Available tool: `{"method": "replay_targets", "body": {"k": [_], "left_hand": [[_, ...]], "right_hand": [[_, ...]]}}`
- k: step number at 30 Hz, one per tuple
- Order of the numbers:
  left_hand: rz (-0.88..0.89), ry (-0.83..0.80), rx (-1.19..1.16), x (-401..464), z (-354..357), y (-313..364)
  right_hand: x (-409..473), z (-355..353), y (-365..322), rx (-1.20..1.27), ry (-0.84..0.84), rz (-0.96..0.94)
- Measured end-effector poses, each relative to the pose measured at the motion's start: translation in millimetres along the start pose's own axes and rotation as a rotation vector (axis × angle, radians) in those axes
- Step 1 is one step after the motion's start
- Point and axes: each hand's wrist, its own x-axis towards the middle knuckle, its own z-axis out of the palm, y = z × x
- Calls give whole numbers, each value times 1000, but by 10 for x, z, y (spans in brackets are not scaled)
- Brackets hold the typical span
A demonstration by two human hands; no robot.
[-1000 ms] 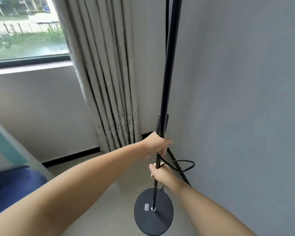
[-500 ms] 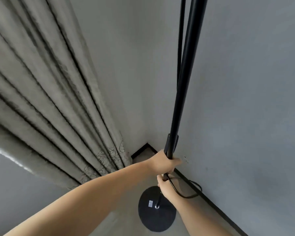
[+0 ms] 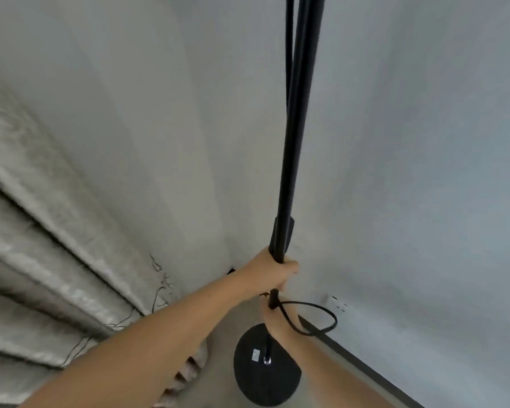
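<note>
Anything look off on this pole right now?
Only the black cable: it bulges in a loose loop off the pole by the right hand, where it might snag. Nothing else looks damaged or askew.

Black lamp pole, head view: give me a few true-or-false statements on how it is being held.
1. The left hand and the right hand both grip the black pole. True.
2. The left hand grips lower than the right hand. False: it grips higher up.
3. A black cable loops out beside the right hand. True.
4. The round base is white. False: it is black.
</note>
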Motion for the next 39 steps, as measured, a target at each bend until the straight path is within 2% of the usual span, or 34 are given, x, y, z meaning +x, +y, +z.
{"method": "replay_targets", "body": {"k": [9, 12, 15, 17, 22, 25, 28, 31, 32, 33, 36, 37, 39], "left_hand": [[213, 37, -102, 857, -332, -929], [315, 65, -141, 1080, -456, -1023], [372, 116, -154, 1203, -576, -1028], [387, 151, -151, 1248, -621, -1051], [370, 232, -131, 1256, -647, -1072], [496, 421, 83, 1248, -601, -1200], [602, 619, 389, 1143, -591, -1445], [497, 725, 768, 926, -618, -1647], [464, 708, 805, 877, -618, -1692], [444, 632, 752, 825, -592, -1728], [379, 253, 325, 779, -291, -1833], [369, 184, 192, 816, -164, -1877], [372, 180, -52, 951, 58, -1938]], "right_hand": [[1145, 666, 397, -20, 25, -228], [1413, 773, 364, 49, 95, -316], [1577, 874, 279, 63, 93, -391], [1660, 943, 254, 167, 111, -432], [1722, 1000, 248, 204, 119, -443], [1750, 923, 406, 140, 83, -472], [1700, 767, 685, -108, 52, -540], [1656, 489, 885, -399, 8, -526], [1639, 364, 926, -426, -4, -498], [1618, 229, 958, -427, -19, -469], [1475, -188, 1002, -363, -154, -451], [1415, -296, 1011, -330, -229, -452], [1276, -468, 1005, -232, -374, -438]]}}
